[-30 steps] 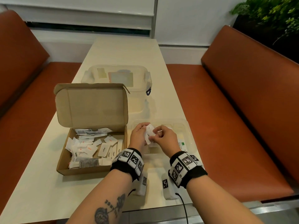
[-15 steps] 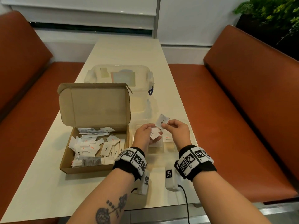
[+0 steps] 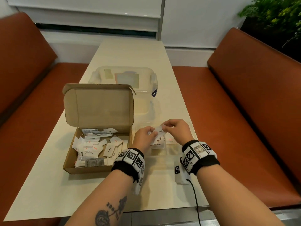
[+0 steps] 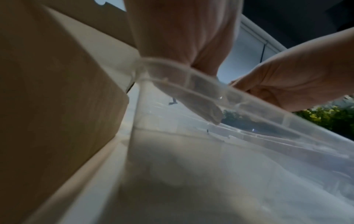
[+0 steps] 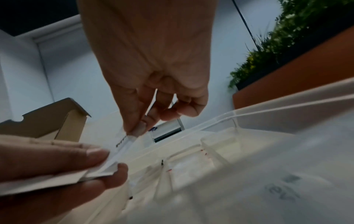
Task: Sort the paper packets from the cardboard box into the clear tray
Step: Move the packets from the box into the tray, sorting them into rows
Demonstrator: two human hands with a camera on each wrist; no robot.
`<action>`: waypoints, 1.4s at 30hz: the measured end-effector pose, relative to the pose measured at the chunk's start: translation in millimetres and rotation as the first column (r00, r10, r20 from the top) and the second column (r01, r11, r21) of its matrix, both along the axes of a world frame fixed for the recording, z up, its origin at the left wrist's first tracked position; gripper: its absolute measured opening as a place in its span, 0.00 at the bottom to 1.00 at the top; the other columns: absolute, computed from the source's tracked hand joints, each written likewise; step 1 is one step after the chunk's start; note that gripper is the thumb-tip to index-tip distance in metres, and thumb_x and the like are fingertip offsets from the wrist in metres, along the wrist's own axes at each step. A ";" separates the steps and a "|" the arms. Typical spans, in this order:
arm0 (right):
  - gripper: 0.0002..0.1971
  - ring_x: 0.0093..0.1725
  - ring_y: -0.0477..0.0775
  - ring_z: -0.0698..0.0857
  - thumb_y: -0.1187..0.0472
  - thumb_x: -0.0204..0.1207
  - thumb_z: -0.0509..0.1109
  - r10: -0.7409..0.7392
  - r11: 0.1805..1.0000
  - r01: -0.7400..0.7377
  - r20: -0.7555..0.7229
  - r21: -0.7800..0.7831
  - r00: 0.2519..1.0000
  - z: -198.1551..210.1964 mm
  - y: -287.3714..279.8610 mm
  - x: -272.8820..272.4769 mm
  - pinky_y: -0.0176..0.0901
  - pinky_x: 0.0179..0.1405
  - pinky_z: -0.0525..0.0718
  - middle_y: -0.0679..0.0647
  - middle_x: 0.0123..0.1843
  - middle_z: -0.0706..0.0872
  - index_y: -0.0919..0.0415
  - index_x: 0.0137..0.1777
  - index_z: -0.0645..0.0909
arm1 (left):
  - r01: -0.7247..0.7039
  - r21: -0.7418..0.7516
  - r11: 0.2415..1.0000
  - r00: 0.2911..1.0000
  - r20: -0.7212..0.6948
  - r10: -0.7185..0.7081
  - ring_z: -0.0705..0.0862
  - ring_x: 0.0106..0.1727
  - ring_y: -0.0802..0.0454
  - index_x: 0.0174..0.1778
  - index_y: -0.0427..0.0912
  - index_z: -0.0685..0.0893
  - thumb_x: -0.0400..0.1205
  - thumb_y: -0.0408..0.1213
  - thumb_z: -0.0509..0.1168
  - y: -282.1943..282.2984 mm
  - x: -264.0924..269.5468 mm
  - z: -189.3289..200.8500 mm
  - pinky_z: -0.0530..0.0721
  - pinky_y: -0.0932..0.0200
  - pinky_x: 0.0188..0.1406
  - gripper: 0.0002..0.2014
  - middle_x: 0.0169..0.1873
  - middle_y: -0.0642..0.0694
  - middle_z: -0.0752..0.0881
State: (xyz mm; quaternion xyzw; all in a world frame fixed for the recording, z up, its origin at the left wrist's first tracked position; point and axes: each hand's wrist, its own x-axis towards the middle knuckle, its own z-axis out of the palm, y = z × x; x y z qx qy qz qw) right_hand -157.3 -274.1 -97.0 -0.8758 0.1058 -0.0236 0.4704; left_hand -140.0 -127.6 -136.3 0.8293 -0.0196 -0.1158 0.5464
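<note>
The open cardboard box (image 3: 97,168) sits left of the clear tray (image 3: 193,136) and holds several white paper packets (image 3: 97,145). Over the tray, my left hand (image 3: 152,133) grips a small stack of packets (image 3: 158,141). My right hand (image 3: 164,127) pinches one end of the top packet (image 3: 160,130), which is printed "Pepper". In the right wrist view the right hand (image 5: 136,130) has thumb and forefinger nipping that packet (image 5: 122,142), while the left hand (image 5: 107,160) holds the stack (image 5: 57,181). A few packets lie in the tray's compartments (image 5: 191,165).
A clear lidded container (image 3: 123,79) stands behind the box's raised lid (image 3: 99,105). The table's right edge (image 3: 200,160) lies close beside the tray. Orange bench seats (image 3: 244,128) flank the table. In the left wrist view the box wall (image 4: 57,91) stands against the tray rim (image 4: 210,91).
Half a second ago the right hand held a packet up and apart from the left hand. It has now come back down and pinches a packet at the left hand's stack.
</note>
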 end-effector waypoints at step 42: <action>0.06 0.57 0.56 0.76 0.53 0.71 0.72 0.012 0.804 -0.105 -0.159 -0.586 0.987 -42.2 23.6 -11.0 0.48 0.53 0.77 0.52 0.51 0.81 0.52 0.46 0.84 | -0.270 -0.302 0.914 0.945 0.100 0.312 0.84 0.46 0.59 0.47 0.53 0.85 0.85 0.35 0.60 0.5 -2.5 -19.7 0.78 0.75 0.40 0.10 0.43 0.58 0.87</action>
